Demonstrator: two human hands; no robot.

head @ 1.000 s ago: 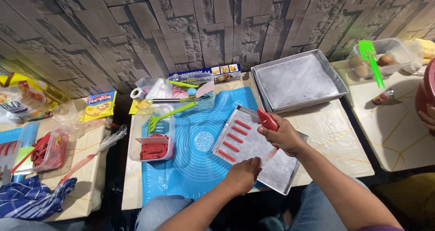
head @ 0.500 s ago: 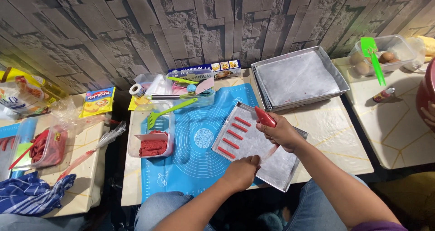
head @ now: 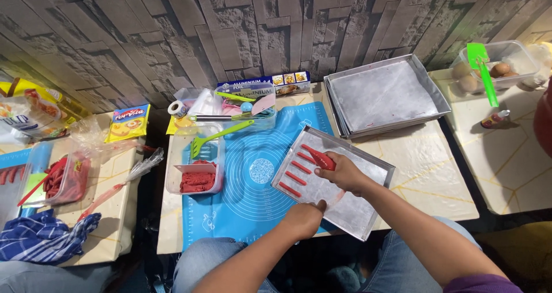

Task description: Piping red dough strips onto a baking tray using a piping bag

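red strips fill only the tray end beside the right hand, which pinches another strip; the left hand grips the near rim, most lining bare.

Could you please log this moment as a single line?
right hand: holds red strip | left hand: steadies lined tray | tray on blue mat

Matt metal tray, blue silicone mat
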